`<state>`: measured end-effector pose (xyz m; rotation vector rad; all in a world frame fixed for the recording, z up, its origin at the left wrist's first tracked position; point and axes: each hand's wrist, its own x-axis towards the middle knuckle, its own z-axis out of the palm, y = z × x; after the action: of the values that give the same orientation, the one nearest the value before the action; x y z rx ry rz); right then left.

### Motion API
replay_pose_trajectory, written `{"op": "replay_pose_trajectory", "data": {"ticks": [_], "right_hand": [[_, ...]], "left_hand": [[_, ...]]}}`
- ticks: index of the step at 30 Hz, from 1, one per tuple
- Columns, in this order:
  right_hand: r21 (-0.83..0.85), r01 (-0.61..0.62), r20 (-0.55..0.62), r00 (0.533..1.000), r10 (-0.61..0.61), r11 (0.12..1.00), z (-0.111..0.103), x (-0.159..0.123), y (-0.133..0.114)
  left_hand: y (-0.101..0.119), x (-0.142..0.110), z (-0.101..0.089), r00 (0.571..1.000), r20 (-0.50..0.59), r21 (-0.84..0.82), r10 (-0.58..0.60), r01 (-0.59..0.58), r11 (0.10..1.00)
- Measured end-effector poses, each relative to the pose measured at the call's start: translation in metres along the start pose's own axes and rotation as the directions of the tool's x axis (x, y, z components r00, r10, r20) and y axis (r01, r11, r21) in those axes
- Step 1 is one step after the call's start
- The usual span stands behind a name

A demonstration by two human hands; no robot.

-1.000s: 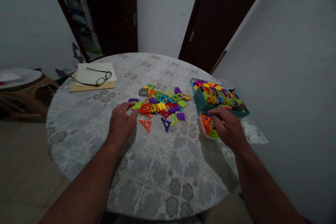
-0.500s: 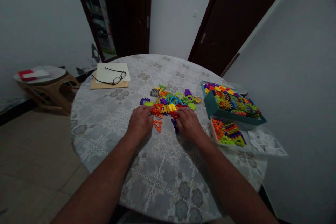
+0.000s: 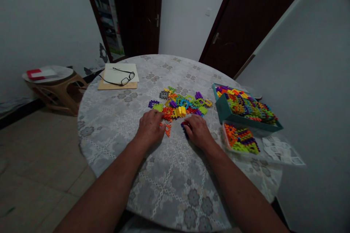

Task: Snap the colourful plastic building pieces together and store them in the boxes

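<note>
My left hand rests on the table at the front left of a pile of plastic interlocking building pieces. Its fingers reach to an orange-red piece, and the thumb, apart from them, lies over part of an orange triangular piece. A yellow piece adjoins the orange-red one. On the right, my right hand has its thumb and fingers closed on a dark red piece, partly hidden by the fingers. Just under that hand a purple piece shows.
Right of the pile stand a teal box and a clear plastic tub, both filled with pieces. Beside them lies a clear bag with white shapes. Eyeglasses lie on paper at back left. A stool stands beyond.
My right hand has drawn back slightly from the pile with the dark red piece. The left thumb now covers part of the orange triangular piece. The whole view has shifted a little.
</note>
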<state>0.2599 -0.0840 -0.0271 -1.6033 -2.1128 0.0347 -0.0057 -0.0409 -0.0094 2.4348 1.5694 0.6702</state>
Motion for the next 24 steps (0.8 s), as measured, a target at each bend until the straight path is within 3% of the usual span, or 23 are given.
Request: {"op": "replay_pose_trajectory", "data": {"ticks": [11, 16, 24], "right_hand": [[0.009, 0.079, 0.052, 0.996, -0.079, 0.997, -0.016, -0.008, 0.013], [0.010, 0.069, 0.118, 0.991, -0.069, 0.998, -0.026, -0.009, 0.018], [0.004, 0.077, 0.107, 0.991, -0.077, 0.997, -0.038, -0.003, 0.019]], "left_hand": [[0.006, -0.004, -0.016, 0.971, 0.186, -0.011, 0.152, -0.153, 0.988], [0.006, -0.001, -0.019, 0.959, 0.256, -0.085, 0.122, -0.103, 0.991], [0.011, -0.001, -0.018, 0.963, 0.230, -0.233, 0.143, -0.088, 0.968]]}}
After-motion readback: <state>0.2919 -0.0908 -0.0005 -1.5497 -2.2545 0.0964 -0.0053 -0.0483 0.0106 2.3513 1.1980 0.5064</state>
